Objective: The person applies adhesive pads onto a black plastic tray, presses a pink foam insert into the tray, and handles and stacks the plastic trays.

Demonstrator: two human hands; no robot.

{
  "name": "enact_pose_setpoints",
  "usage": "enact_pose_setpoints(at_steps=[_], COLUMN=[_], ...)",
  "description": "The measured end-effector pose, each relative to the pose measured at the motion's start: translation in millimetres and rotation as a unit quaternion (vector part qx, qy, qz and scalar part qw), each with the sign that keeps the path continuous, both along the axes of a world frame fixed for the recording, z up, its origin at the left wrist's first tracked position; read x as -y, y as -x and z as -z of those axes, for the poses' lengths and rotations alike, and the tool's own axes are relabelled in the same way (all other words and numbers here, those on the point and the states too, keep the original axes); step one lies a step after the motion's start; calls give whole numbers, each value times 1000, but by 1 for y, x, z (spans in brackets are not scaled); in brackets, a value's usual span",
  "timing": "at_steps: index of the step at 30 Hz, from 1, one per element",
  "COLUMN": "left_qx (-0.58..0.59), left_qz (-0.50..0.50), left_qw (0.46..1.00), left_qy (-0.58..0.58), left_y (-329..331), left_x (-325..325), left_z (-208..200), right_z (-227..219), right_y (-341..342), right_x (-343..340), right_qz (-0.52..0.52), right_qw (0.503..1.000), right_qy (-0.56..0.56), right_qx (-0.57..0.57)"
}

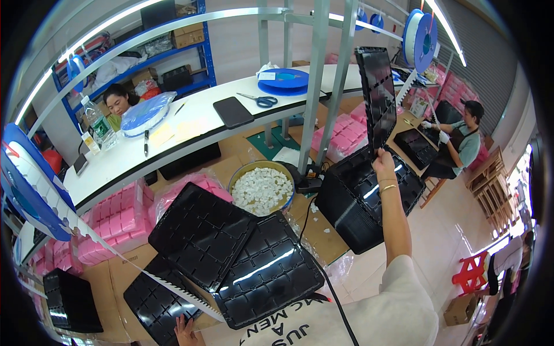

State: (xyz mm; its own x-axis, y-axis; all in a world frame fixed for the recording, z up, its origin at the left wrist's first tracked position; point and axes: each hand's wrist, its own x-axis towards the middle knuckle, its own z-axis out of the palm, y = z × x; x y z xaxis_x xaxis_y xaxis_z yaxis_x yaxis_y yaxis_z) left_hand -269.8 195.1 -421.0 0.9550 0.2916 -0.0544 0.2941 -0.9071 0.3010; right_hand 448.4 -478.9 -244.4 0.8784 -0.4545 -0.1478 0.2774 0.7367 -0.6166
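My right hand [385, 165] is raised, gripping the lower end of a black plastic compartment tray [378, 95] that stands nearly upright. Beneath that tray is a tall stack of black trays [352, 202]. Down at the lower edge my left hand [187, 333] has its fingers spread against the edge of another black tray [156, 303]. Two more black trays, one tilted [202, 230] and one lying flatter [268, 271], overlap beside it. A white notched strip [187, 295] runs from a blue-sided reel [34, 181] across the tray near my left hand.
A round tub [235, 180] of small white pieces stands beyond the trays. Pink wrapped packs [115, 222] lie on the left. A white shelf [190, 130] carries a phone [233, 112], scissors [259, 100] and a bottle [99, 124]. Metal posts [314, 86] rise ahead. Two people sit nearby.
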Motion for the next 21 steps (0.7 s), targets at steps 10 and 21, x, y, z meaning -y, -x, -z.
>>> enact_pose_setpoints(at_steps=[10,21], left_qx=[88,126], left_qz=[-149,-479], left_qw=[981,866], left_qy=[88,67], left_y=[-12,-4], left_x=[58,36], left_z=[-3,123], right_z=[-79,-119], right_y=[-109,-182], right_x=[-38,-58], right_qz=[-3,131], right_qw=[994,978], right_qy=[-108,102], right_qx=[30,129])
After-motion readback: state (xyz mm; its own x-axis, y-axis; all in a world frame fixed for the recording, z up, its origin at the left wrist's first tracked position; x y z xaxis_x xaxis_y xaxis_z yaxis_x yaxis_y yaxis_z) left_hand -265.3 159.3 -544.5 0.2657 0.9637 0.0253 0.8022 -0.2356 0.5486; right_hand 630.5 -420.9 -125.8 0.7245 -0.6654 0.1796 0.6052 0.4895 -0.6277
